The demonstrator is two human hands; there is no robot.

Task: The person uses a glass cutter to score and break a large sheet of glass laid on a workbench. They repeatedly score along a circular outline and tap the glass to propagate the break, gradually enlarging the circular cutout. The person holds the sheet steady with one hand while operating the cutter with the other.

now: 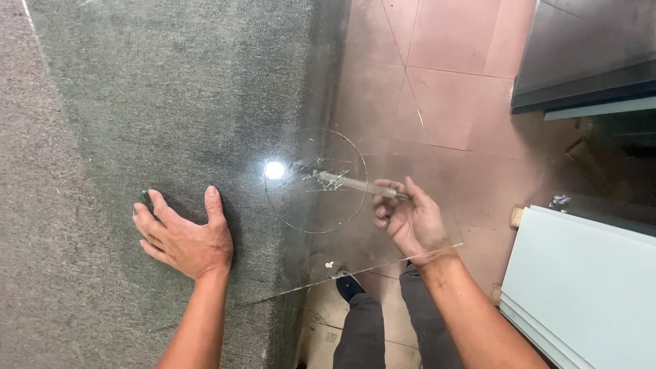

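Observation:
A clear glass sheet (383, 263) lies on a grey carpeted table (137, 102) and overhangs its right edge. A circle (294, 219) is scored in the overhanging part, with cracked shards near its middle. My left hand (181, 236) presses flat on the sheet over the carpet, fingers spread, holding nothing. My right hand (410, 222) is at the overhang, just right of the circle. It grips a slim metal tool (348, 182) whose tip reaches the cracked centre. Whether this hand is above or below the glass, I cannot tell.
A bright light reflection (274, 170) shines on the glass. Pink floor tiles (444, 89) lie below, with my dark shoe (348, 285) and grey trousers. A white panel (588, 287) stands at the lower right and a dark sheet (581, 61) at the upper right.

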